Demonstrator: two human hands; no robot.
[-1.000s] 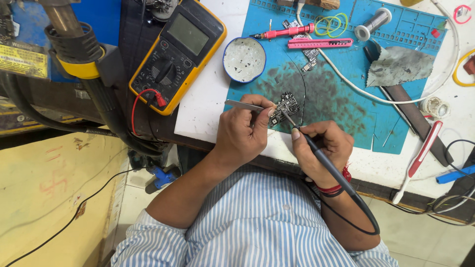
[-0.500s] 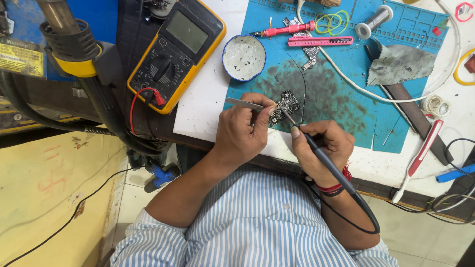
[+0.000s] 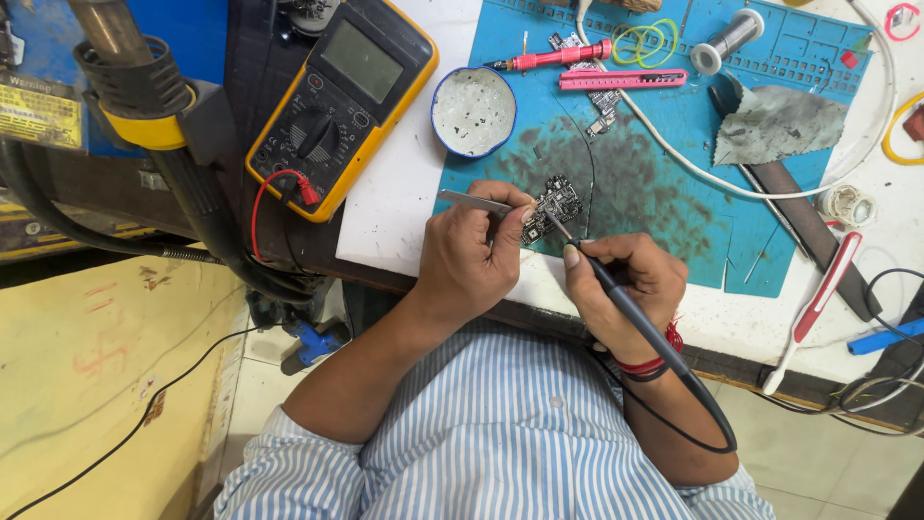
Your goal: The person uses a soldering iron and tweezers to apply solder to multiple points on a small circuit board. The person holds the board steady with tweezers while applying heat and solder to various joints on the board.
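1. A small dark circuit board (image 3: 551, 204) lies on the blue work mat (image 3: 674, 173), near the mat's front edge and toward its left corner.
2. The left hand (image 3: 472, 255) is closed around metal tweezers (image 3: 476, 201), whose tip end reaches the board's left side.
3. The right hand (image 3: 626, 289) grips a soldering iron (image 3: 602, 277) like a pen, fingers fully wrapped; its tip touches the board.
4. A round blue-rimmed tin (image 3: 473, 111) just behind the hands holds grey residue and dark flecks.
5. A yellow multimeter (image 3: 342, 96) sits at the bench's left edge.
6. On the mat's far side lie a pink screwdriver (image 3: 553, 60), a pink knife (image 3: 608, 79) and a solder spool (image 3: 727, 40).
7. Bare mat shows right of the board; a white toothbrush (image 3: 816, 308) lies near the bench's front right edge.
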